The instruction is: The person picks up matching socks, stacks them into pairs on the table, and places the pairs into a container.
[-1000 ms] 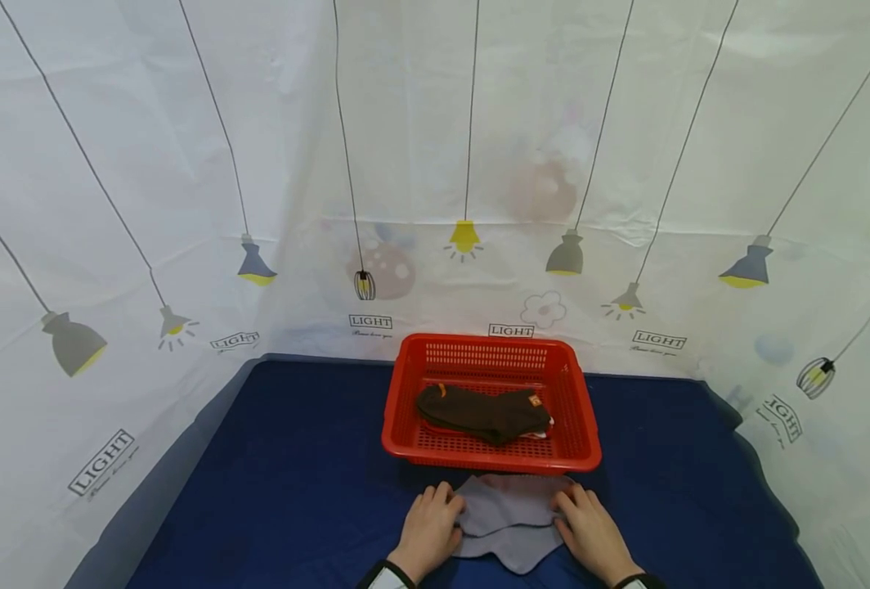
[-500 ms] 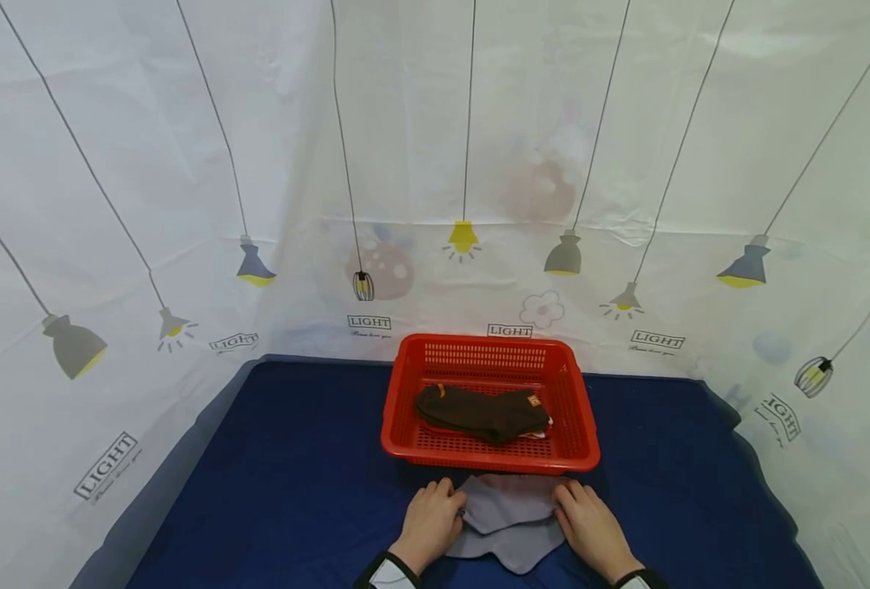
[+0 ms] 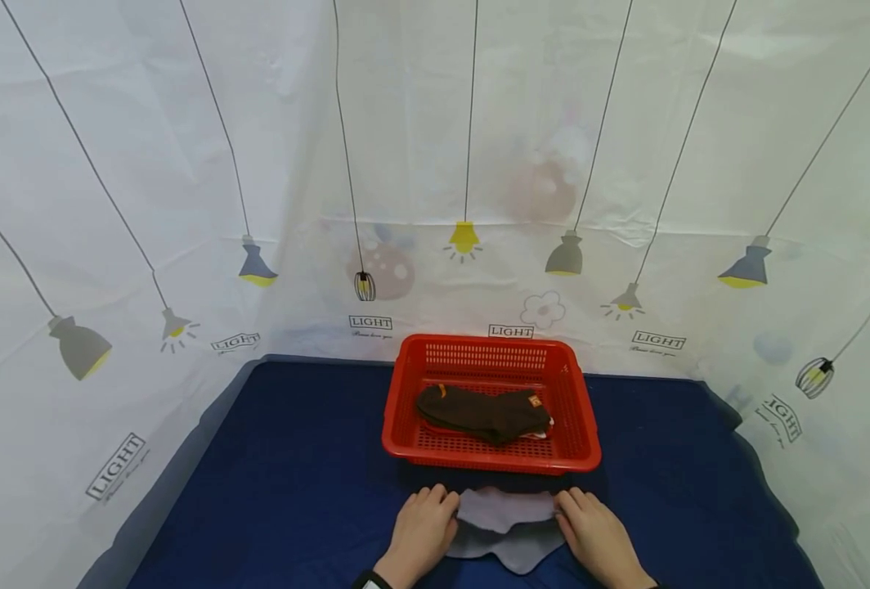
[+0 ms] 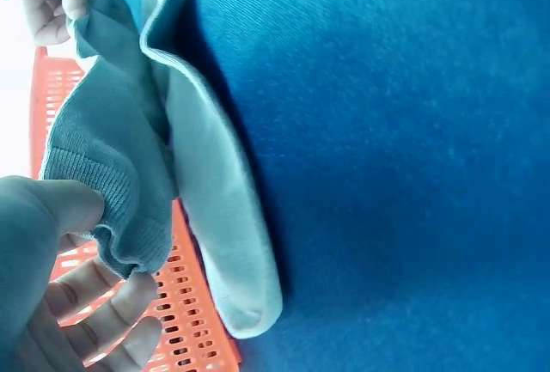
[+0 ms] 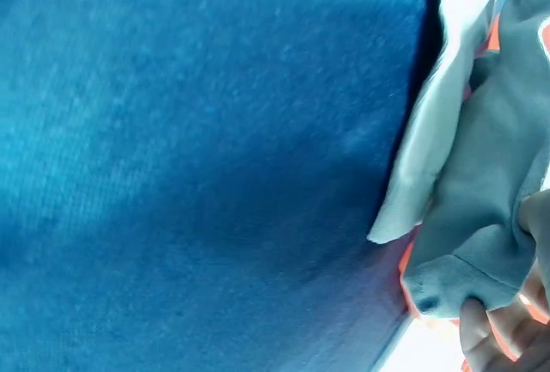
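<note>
Two grey socks are in front of the basket. My left hand pinches the ribbed cuff of the upper sock between thumb and fingers. At its toe end, my right hand pinches the same sock, so it stretches between both hands. In the left wrist view this sock hangs raised, its cuff folded at my fingertips. The other grey sock lies flat on the blue cloth, nearer to me and partly covered by the upper one. In the right wrist view the flat sock runs beside the held one.
A red perforated basket stands just beyond my hands. Inside it lie dark brown socks with small orange marks, over something pale. A dark blue cloth covers the table. White sheeting printed with lamps encloses the back and sides.
The upper sock's far edge has come away from the basket toward me, and the sock now looks narrower between my hands. My hands shift only slightly. The basket and flat sock stay put.
</note>
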Tool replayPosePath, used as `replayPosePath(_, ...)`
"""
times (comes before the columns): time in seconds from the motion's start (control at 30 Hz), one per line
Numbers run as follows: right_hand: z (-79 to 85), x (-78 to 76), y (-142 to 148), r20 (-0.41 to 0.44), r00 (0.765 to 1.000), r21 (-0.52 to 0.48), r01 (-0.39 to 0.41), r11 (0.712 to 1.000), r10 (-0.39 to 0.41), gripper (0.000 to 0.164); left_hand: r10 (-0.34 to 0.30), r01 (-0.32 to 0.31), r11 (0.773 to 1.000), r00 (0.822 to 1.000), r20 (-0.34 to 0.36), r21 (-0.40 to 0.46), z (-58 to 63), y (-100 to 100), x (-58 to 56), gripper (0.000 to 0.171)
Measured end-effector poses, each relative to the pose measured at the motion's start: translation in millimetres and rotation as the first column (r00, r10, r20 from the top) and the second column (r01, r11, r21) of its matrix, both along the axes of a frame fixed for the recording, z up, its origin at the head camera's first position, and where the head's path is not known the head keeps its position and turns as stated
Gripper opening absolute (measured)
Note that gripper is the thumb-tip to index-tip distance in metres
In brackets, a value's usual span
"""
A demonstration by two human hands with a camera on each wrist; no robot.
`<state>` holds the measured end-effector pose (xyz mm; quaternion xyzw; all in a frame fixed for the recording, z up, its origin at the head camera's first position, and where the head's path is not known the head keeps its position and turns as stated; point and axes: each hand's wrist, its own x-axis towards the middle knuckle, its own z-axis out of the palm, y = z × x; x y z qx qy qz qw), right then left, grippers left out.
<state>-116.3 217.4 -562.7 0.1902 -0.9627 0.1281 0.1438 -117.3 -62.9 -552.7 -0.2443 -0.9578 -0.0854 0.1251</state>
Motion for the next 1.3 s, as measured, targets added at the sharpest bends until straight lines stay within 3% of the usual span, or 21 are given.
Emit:
replayPosePath(0.47, 17.6, 18.7, -9.4, -0.030, 0.999, -0.059, -0.036, 0.998, 0.034, 0.028, 0.010, -0.011, 1.000, 0.997, 0.080, 0.012, 18.7, -10.6, 21.0, 0.012)
replayPosePath(0.73, 22.6, 27.7, -13.3, -0.127, 0.990, -0.080, -0.070, 0.994, 0.059, 0.030, 0.044, -0.052, 0.998, 0.967, 0.249, 0.025, 31.8, -16.9, 33.0, 0.011)
replayPosePath(0.93, 23.8, 31.6, -15.0, -0.184, 0.981, -0.117, -0.083, 0.990, 0.060, 0.033, 0.061, -0.074, 0.997, 0.953, 0.297, 0.031, 40.1, -19.6, 40.6, 0.011)
replayPosePath(1.1, 21.8, 30.9, -15.9, -0.167, 0.985, -0.133, -0.074, 0.988, 0.051, 0.033, 0.068, -0.086, 0.995, 0.949, 0.308, 0.046, 39.7, -20.8, 41.1, 0.012)
replayPosePath(1.3, 18.4, 24.5, -16.4, -0.077, 0.996, -0.116, -0.042, 0.992, 0.033, 0.030, 0.073, -0.100, 0.992, 0.950, 0.304, 0.073, 29.7, -23.2, 34.1, 0.013)
